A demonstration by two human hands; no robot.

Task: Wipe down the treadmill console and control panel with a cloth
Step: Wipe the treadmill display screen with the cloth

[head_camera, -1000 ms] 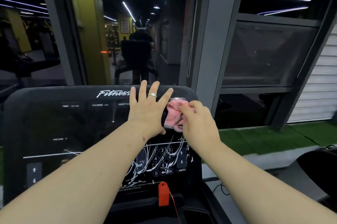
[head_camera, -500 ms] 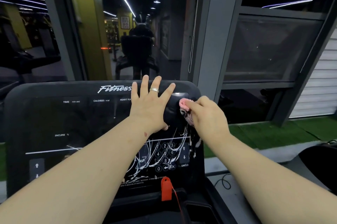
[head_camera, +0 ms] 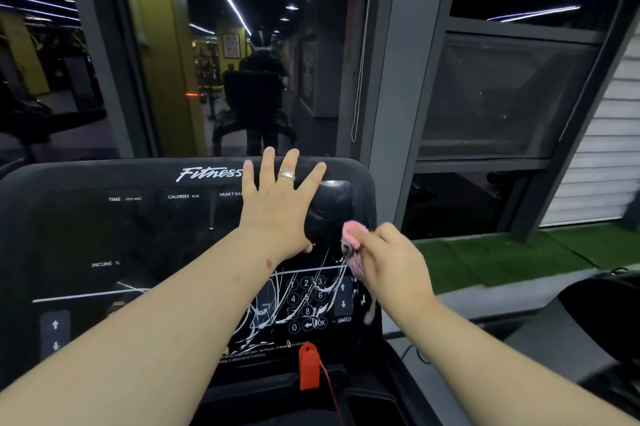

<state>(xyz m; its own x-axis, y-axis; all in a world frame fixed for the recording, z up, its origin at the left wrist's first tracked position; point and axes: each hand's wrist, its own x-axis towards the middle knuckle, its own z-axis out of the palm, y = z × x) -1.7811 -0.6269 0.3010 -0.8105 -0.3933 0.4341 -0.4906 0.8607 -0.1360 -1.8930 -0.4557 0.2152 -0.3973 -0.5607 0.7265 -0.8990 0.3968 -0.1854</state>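
- Nearest, the red safety key (head_camera: 309, 366) sits at the bottom edge of the treadmill console (head_camera: 104, 235).
- The right hand (head_camera: 391, 263) clenches the bunched pink cloth (head_camera: 351, 235), pressing it to the console's right edge above the keypad (head_camera: 306, 304), forearm reaching in from the lower right.
- The left hand (head_camera: 277, 204) lies flat with fingers spread, holding nothing, fingertips at the console's top edge.

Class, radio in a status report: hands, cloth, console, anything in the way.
Left hand flat on console, fingers spread. Right hand grips pink cloth at console's right edge. Red safety key clipped below keypad, clear of the cloth.
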